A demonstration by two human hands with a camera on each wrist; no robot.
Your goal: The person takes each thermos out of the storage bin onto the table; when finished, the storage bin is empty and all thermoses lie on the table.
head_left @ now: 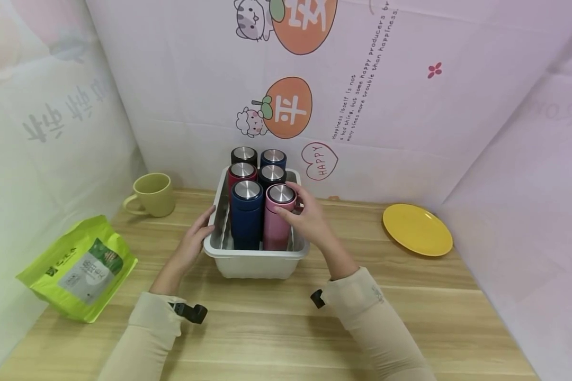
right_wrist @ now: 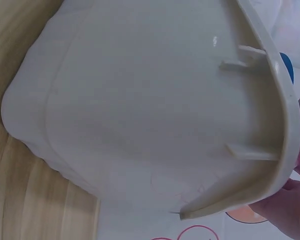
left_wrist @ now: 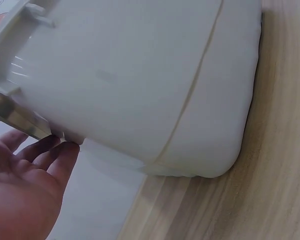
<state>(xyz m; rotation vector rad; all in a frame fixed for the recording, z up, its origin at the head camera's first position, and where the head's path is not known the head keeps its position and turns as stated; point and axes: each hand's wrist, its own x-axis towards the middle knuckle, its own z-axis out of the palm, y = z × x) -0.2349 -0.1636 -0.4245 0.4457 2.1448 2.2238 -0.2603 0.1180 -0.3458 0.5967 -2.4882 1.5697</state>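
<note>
A white plastic bin (head_left: 255, 264) stands on the table holding several thermos bottles with silver-topped lids. Front right in it is a pink thermos bottle (head_left: 277, 227), upright, which my right hand (head_left: 310, 217) grips near the top, thumb at the front and fingers round the far side. Beside it stands a dark blue thermos bottle (head_left: 247, 222); behind are a red thermos bottle (head_left: 233, 182) and black and blue ones, partly hidden. My left hand (head_left: 190, 243) touches the bin's left rim with its fingers extended, as the left wrist view also shows.
To the left are a yellow-green mug (head_left: 154, 196) and a bright green pouch (head_left: 83, 270). A yellow plate (head_left: 417, 230) lies at the right. Patterned white cloth walls (head_left: 386, 159) border the wooden table (head_left: 267, 328) at the back and sides.
</note>
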